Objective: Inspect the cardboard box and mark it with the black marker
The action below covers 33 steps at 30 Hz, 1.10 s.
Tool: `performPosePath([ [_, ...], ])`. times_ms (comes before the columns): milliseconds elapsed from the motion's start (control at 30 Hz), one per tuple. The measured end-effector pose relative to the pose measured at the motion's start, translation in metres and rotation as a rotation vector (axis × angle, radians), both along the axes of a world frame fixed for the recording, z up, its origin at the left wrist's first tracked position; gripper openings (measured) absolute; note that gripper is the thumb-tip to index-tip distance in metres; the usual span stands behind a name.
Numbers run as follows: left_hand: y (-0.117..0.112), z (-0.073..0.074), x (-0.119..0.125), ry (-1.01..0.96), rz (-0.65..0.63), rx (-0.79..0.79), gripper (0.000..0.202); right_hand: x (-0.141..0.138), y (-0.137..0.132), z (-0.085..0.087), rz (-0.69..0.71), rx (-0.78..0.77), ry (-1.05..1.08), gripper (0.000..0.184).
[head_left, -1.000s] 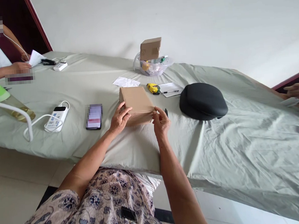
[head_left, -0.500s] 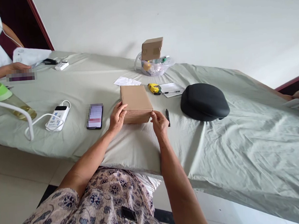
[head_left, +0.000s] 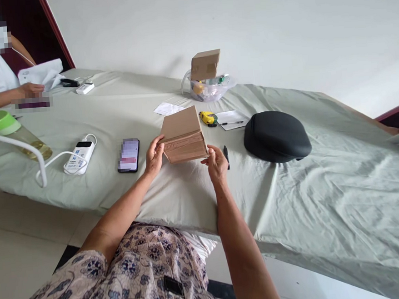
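Well, left fingers (head_left: 155, 141), right fingers (head_left: 215, 149); cardboard box (head_left: 184, 143) between.

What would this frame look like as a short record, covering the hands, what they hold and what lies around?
Held: cardboard box
Left hand: at the box's near left side
Right hand: at the box's near right corner
Left of box: phone, then white device with a cable
Right of box: black pen, then black case
Behind box: tape measure, plastic basket with a carton on top
Surface: cloth-covered table
Co-worker: hand at upper left
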<state>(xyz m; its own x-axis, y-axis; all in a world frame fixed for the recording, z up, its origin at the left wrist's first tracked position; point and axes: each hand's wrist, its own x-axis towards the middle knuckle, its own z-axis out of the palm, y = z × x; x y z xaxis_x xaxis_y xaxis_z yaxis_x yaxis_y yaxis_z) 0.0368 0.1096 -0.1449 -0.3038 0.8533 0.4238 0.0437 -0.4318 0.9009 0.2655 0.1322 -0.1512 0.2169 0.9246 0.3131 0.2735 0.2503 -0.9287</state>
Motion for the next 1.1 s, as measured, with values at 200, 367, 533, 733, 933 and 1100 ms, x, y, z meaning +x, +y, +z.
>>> performPosePath([
  [200, 0.000, -0.002, 0.004, -0.155, -0.053, -0.078, 0.065, -0.006, -0.008, 0.008, 0.142, 0.167, 0.068, 0.070],
  [367, 0.000, -0.003, 0.008, -0.274, -0.149, -0.115, 0.072, -0.007, -0.009, 0.010, 0.150, 0.232, 0.091, 0.060],
  [533, 0.002, -0.007, 0.011, -0.318, -0.207, -0.141, 0.073, -0.007, -0.007, 0.008, 0.122, 0.292, 0.103, 0.058],
  [733, 0.000, -0.006, 0.014, -0.411, -0.252, -0.165, 0.071, -0.010, -0.001, -0.003, 0.173, 0.280, 0.071, 0.087],
  [933, -0.002, -0.001, 0.017, -0.554, -0.273, -0.171, 0.068, -0.012, 0.004, -0.016, 0.182, 0.273, -0.045, 0.112],
  [1100, -0.001, 0.000, 0.016, -0.661, -0.306, -0.184, 0.066, -0.023, 0.001, -0.022, 0.241, 0.220, -0.189, 0.124],
])
